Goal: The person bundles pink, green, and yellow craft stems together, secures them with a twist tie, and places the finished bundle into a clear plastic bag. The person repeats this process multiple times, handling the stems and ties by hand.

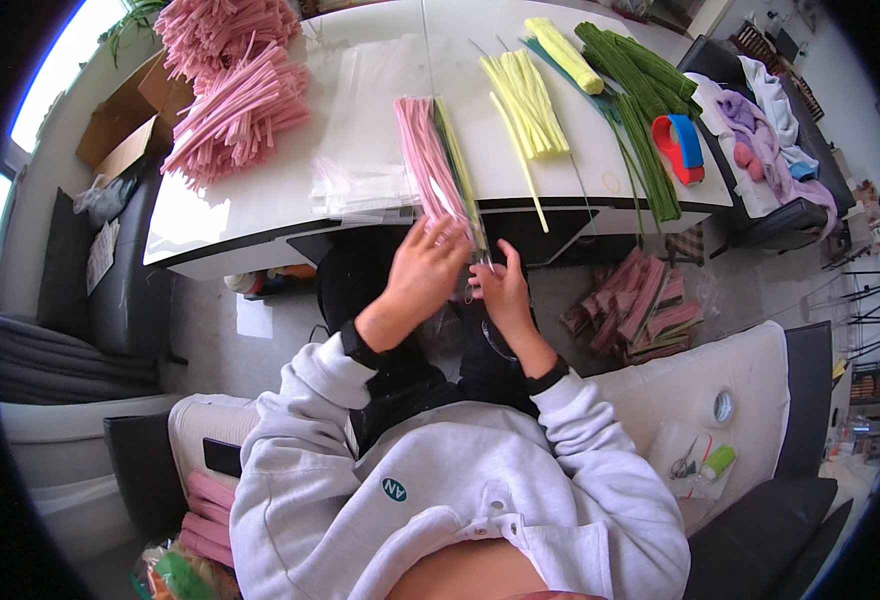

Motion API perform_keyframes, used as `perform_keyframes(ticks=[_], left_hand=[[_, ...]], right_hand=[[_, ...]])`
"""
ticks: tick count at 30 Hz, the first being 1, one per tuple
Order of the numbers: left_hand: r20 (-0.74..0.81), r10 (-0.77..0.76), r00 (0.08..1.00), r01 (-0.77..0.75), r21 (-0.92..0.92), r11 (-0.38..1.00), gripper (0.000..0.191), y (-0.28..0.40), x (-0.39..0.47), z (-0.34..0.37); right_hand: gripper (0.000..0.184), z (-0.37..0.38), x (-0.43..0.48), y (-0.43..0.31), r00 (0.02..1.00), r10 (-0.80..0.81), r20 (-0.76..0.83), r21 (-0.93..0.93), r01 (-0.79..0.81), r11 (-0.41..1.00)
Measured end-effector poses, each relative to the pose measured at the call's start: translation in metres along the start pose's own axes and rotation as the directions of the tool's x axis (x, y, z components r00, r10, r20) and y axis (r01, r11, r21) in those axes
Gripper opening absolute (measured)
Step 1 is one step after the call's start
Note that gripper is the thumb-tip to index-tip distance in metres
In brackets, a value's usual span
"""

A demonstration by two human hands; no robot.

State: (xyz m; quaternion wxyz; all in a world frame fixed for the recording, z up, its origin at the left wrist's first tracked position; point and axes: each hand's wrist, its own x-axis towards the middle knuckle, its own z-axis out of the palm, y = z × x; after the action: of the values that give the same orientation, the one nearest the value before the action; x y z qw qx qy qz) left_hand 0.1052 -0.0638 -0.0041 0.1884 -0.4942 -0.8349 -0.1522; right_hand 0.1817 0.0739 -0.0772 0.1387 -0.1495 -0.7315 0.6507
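A bundle of pink chenille stems [426,150], with green and pale yellow stems along its right side, lies over the table's front edge in what looks like a clear plastic sleeve. My left hand [432,255] rests on the bundle's near end, fingers bent over it. Just right of that end is my right hand [504,289], its index finger raised and the other fingers curled near the clear plastic and thin stem ends. Whether it grips them is unclear. Flat clear plastic sleeves [361,187] are stacked left of the bundle.
Pink stems [237,112] are heaped on the white table [260,214] at left. Yellow stems [534,105], green stems [635,75] and a red-and-blue tape ring [678,150] lie right. Bagged bundles [639,304] are on the floor; scissors [684,465] and a tape roll [720,407] are on the sofa.
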Motion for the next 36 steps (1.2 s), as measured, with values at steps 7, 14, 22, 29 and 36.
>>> perform_keyframes(ticks=[7,14,22,29,36], left_hand=[[0.157,0.006,0.988,0.062,-0.42,0.905,0.048,-0.035,-0.015,-0.03],[0.19,0.072,0.979,-0.051,-0.114,0.992,0.072,-0.055,-0.029,-0.034],[0.054,0.096,0.994,-0.083,-0.202,0.976,0.053,-0.057,-0.041,-0.015],[0.679,-0.488,0.548,0.687,-0.698,-0.199,0.02,-0.047,-0.069,-0.01],[0.615,-0.521,0.591,0.514,-0.786,-0.345,0.026,-0.024,-0.077,-0.005]], right_hand=[[0.043,-0.024,0.014,-0.006,0.974,0.027,0.226,0.216,-0.077,0.973],[0.071,-0.026,0.015,-0.008,0.74,-0.549,0.388,-0.561,0.662,0.496],[0.043,-0.025,0.037,-0.013,0.548,-0.655,0.519,-0.511,0.814,0.276],[0.013,-0.009,0.001,-0.06,0.674,-0.7,0.235,-0.44,0.716,0.542],[0.016,0.041,-0.007,-0.071,0.808,-0.469,0.356,-0.331,0.578,0.746]])
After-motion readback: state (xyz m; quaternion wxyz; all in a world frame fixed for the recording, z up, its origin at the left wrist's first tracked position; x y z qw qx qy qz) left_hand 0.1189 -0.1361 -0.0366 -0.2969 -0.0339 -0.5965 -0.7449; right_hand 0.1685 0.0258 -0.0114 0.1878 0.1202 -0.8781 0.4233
